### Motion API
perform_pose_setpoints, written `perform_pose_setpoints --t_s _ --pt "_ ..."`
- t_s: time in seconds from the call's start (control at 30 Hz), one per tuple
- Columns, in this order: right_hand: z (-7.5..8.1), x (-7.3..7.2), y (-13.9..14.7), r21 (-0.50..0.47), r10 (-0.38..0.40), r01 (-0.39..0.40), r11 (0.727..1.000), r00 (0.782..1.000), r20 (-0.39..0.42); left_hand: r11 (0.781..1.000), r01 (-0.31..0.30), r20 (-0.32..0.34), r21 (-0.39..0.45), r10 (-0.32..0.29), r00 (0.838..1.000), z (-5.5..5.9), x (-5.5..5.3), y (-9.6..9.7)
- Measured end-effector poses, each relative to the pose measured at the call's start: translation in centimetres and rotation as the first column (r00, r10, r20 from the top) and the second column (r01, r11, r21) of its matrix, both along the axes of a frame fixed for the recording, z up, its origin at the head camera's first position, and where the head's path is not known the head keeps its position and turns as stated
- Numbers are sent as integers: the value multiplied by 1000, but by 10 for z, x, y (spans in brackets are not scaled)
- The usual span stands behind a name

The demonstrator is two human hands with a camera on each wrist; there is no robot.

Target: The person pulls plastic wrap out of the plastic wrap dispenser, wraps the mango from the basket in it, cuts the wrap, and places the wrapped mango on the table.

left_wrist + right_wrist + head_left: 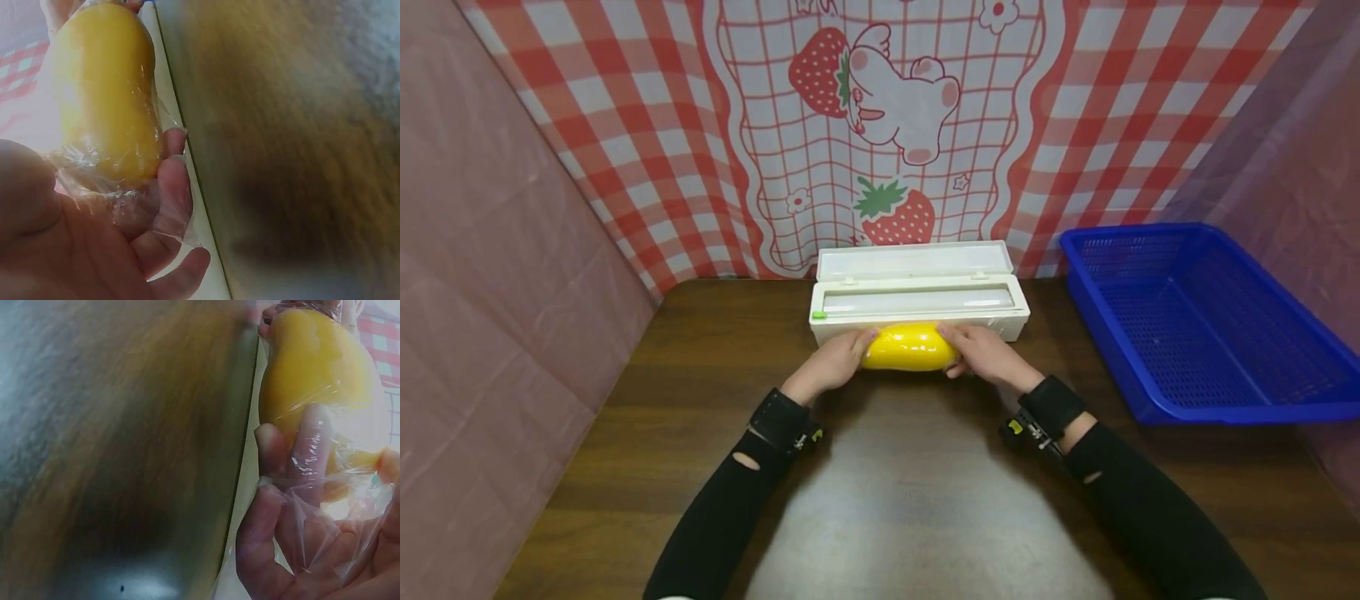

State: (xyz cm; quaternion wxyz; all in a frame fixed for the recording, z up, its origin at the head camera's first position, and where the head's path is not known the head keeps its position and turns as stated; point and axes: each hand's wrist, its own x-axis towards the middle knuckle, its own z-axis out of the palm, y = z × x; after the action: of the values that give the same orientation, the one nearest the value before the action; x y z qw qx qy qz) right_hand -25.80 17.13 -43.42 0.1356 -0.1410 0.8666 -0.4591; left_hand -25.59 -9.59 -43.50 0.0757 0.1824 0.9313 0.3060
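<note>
A smooth yellow oblong thing (910, 347), wrapped in clear plastic film, is held lengthwise between both hands just in front of a white cling film dispenser (917, 302). Its left end is gripped by my left hand (835, 360), thumb on top and fingers curled underneath. My right hand (988, 357) holds the other end the same way. Loose, crinkled film (125, 197) gathers at the left end in the left wrist view. In the right wrist view, film (312, 515) stretches over the right fingers. The dispenser's lid (914, 261) stands open, showing the roll inside.
A blue perforated plastic basket (1120, 350) stands on the right of the brown wooden table (647, 467). Behind the dispenser hangs a red-and-white checked cloth (662, 142) with strawberry prints. A green slider (819, 315) sits at the dispenser's left front edge.
</note>
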Motion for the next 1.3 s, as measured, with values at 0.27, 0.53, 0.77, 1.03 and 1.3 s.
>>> perform_pose_setpoints --t_s 0.27,0.53,0.77,1.03,1.3 --pt "6 -4 -2 24 45 -47 999 997 58 999 -9 50 53 6 999 1 -3 -1" --pt "-1 -4 -3 56 40 -42 998 998 38 990 0 100 140 -14 995 -7 -6 -5" --pt "-2 0 -2 -15 61 -60 998 993 96 951 -110 175 290 60 983 -20 -10 -10" --pt "8 2 -4 -5 15 -14 1000 992 124 946 -185 77 268 170 982 -13 -2 -21" --pt "13 2 -2 14 -15 14 1000 996 89 984 -65 -277 164 109 955 5 13 -16"
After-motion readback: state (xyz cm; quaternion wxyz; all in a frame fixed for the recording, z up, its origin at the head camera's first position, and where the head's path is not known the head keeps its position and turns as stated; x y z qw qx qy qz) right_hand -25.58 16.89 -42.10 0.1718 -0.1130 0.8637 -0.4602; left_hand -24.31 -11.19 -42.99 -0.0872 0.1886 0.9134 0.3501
